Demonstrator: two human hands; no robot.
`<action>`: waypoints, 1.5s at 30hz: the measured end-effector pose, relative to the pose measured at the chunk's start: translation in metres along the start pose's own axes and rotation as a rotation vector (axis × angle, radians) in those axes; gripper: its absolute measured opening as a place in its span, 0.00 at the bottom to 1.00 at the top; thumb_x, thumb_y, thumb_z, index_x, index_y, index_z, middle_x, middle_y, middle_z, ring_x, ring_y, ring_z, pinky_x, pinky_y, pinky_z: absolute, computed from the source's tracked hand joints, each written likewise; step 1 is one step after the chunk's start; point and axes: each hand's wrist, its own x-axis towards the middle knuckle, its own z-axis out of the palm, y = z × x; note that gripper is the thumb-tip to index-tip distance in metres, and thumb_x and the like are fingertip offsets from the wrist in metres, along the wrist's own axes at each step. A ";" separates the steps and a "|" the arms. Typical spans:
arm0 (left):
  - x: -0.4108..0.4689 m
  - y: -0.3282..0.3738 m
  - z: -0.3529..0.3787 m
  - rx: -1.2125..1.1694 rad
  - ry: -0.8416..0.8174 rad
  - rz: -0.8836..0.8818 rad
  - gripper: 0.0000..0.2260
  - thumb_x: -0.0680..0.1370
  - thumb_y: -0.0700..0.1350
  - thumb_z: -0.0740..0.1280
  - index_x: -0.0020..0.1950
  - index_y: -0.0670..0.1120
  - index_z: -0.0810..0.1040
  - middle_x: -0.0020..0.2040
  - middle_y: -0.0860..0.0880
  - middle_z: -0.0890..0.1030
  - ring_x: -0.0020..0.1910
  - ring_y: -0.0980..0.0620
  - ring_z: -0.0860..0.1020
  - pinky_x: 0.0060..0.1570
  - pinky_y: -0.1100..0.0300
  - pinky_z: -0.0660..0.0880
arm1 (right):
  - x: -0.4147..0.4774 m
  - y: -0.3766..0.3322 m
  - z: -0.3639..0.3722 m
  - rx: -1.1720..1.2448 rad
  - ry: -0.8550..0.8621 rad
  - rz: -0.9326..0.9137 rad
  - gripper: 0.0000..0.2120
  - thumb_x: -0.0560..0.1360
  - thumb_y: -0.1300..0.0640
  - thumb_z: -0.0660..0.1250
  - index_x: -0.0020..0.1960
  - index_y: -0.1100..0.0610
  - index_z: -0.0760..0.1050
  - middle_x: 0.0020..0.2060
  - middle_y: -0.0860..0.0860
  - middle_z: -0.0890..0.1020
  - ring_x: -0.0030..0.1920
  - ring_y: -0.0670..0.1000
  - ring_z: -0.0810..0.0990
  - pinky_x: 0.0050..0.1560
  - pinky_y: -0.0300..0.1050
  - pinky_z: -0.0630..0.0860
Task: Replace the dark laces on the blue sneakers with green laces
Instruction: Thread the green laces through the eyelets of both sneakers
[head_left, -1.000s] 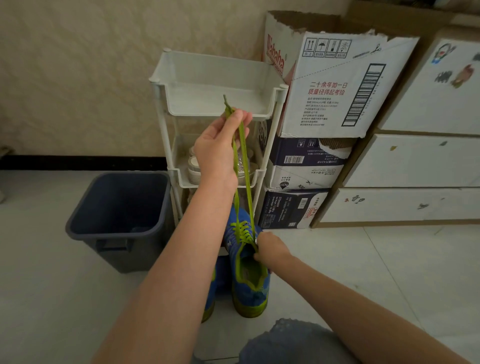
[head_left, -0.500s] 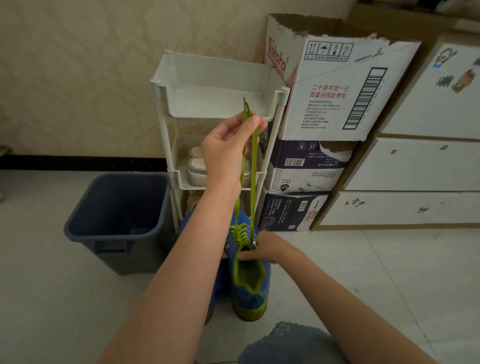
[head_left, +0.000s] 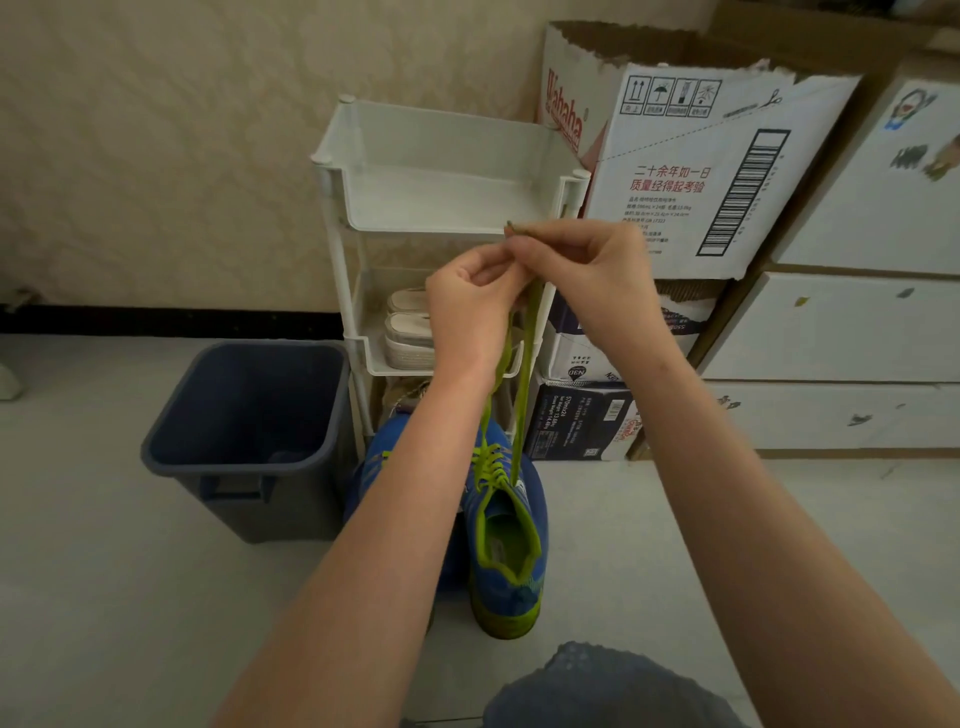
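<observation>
Woven cloth green lace (head_left: 523, 374); mesh-fabric blue sneaker (head_left: 506, 540); matt plastic bin (head_left: 249, 436); torn cardboard box (head_left: 691, 171).

bin: dark blue plastic one (head_left: 244, 499) on the floor, left of centre, sitting just beside the rack
rack: white plastic tiered thing (head_left: 447, 140) against the far wall, top tray bare as far as I can see
pale shoes: a stacked pair (head_left: 408, 332) on the rack's middle tier
big box: torn-open cardboard carton (head_left: 691, 171) with red lettering and a barcode, right of the rack's top tray
lower boxes: two smaller ones under it, a white-and-dark one (head_left: 582, 358) on top of a dark one (head_left: 576, 421)
drawers: white drawer unit (head_left: 841, 327) on the far right, cartoon stickers (head_left: 906, 106) up top
wall: beige patterned wallpaper (head_left: 156, 156), black skirting (head_left: 156, 319) along the bottom
floor: pale tiles (head_left: 78, 571)
</observation>
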 end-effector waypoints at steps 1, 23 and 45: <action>0.000 -0.001 -0.001 0.009 0.000 0.007 0.04 0.74 0.37 0.71 0.42 0.45 0.80 0.32 0.53 0.83 0.35 0.58 0.82 0.38 0.66 0.79 | -0.001 0.000 0.003 0.001 0.020 -0.006 0.07 0.74 0.63 0.70 0.52 0.61 0.82 0.41 0.49 0.84 0.45 0.47 0.84 0.49 0.38 0.80; -0.047 -0.149 -0.097 1.015 -0.312 -0.362 0.10 0.77 0.43 0.68 0.48 0.36 0.82 0.43 0.41 0.82 0.48 0.41 0.79 0.46 0.54 0.71 | 0.016 0.044 0.010 0.282 0.234 0.361 0.08 0.77 0.58 0.66 0.53 0.59 0.79 0.46 0.55 0.85 0.42 0.52 0.85 0.45 0.46 0.82; -0.046 -0.165 -0.097 0.730 -0.107 -0.551 0.08 0.74 0.36 0.71 0.51 0.34 0.80 0.48 0.35 0.82 0.40 0.42 0.80 0.54 0.47 0.78 | -0.095 0.193 0.013 0.184 -0.305 1.318 0.08 0.73 0.56 0.72 0.39 0.59 0.76 0.32 0.51 0.75 0.32 0.46 0.70 0.34 0.36 0.69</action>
